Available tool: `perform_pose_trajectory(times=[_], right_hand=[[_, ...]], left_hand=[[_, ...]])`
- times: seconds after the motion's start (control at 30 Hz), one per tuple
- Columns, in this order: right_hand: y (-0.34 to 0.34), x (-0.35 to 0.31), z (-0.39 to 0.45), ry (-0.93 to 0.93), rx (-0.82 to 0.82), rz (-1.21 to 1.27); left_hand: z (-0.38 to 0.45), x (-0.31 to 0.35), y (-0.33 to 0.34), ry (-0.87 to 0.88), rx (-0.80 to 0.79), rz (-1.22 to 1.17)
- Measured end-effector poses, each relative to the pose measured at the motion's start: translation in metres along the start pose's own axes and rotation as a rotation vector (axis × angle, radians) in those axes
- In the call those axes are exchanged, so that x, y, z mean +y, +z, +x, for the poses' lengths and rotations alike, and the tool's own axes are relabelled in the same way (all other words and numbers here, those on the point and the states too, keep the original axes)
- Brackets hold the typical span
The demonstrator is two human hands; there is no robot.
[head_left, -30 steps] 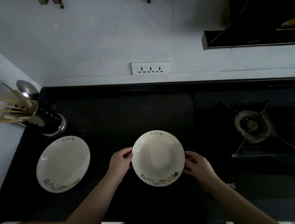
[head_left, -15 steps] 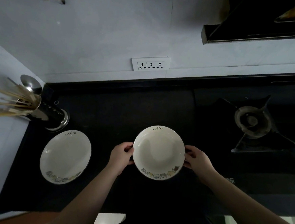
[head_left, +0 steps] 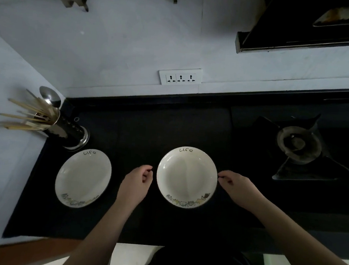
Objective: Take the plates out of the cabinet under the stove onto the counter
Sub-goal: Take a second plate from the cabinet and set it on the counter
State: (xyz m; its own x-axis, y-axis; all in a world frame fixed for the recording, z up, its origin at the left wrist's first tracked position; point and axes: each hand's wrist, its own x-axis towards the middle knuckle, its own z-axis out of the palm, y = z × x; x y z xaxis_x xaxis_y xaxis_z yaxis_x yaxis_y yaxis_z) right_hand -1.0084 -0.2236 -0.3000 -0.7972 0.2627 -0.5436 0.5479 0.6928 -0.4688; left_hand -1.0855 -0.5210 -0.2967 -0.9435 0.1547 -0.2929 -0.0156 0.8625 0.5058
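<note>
Second plate (head_left: pixel 186 178) set on the surface (head_left: pixel 148 130) beside the first (head_left: pixel 83 178); my left hand (head_left: pixel 137 181) and right hand (head_left: pixel 236 188) flank it, grips loosely spread, empty. Next, presumably: the cabinet.

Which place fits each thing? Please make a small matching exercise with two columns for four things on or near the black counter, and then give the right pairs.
Things:
1. utensil holder
2. plate between the hands
3. gas burner
4. wall socket

Places:
a. on the white wall above the counter
b. at the right of the counter
c. in the far left corner of the counter
d. near the middle of the counter

Pairs: 1-c, 2-d, 3-b, 4-a
</note>
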Motion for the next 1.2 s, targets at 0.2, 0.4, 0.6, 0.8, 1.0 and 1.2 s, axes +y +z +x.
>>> perform_pose_trajectory(times=[0.2,0.4,0.6,0.8,1.0,1.2], right_hand=[[0.003,-0.015,-0.022,-0.218,0.107,-0.229],[0.028,-0.035,-0.031,-0.455,0.152,-0.474],[0.041,-0.066,-0.061,-0.529,0.19,-0.517],[0.069,-0.123,-0.093,-0.503,0.264,-0.52],[0.117,-0.152,-0.138,-0.452,0.315,-0.551],[0.147,-0.137,-0.194,-0.273,0.357,-0.501]], left_hand=[[-0.033,0.002,-0.026,0.33,0.157,0.494],[-0.065,-0.012,-0.051,0.27,-0.022,0.545],[-0.088,-0.032,-0.068,0.238,0.063,0.598],[-0.096,-0.061,-0.091,0.286,0.178,0.579],[-0.123,-0.109,-0.112,0.438,0.177,0.577],[-0.139,-0.119,-0.103,0.6,0.017,0.55]])
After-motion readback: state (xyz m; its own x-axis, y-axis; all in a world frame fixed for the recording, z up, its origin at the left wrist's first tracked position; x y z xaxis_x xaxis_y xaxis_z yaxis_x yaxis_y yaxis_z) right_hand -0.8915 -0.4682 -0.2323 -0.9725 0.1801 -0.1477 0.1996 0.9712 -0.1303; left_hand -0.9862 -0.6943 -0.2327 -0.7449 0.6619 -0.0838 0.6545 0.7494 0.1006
